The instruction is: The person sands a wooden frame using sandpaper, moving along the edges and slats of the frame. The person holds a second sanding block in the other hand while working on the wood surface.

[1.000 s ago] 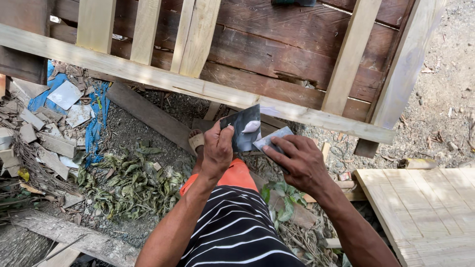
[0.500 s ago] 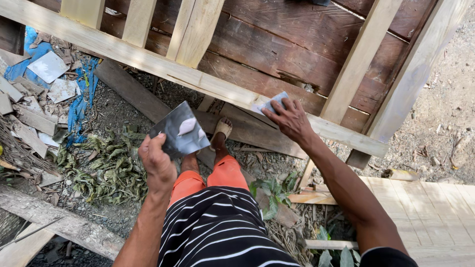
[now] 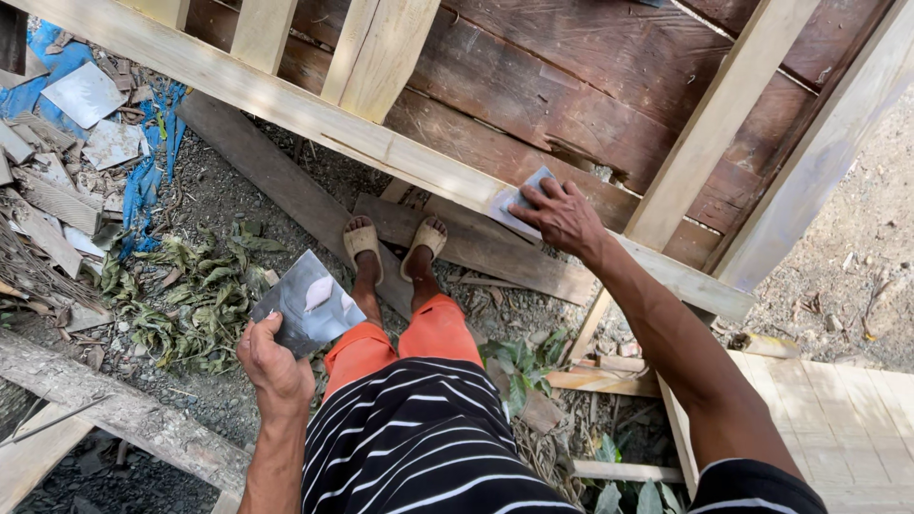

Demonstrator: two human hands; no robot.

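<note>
A: Which step was in hand?

B: Filling, I judged. The right hand pressed a small flat grey scraper against the pale sawn-timber rail. The left hand gripped a dull grey metal sheet carrying 1 white putty dab.

A: Next?

B: Probably an even drag along the rough grain.

- Left of my view I see a heap of broken scraps mixed with torn blue sheeting.
- Wilted green leaves lie on the dirt just beside that heap.
- A rough log crosses the lower left corner.
- Dark brown planks sit behind the pale framing.
- A pale slatted panel lies at lower right.
</note>
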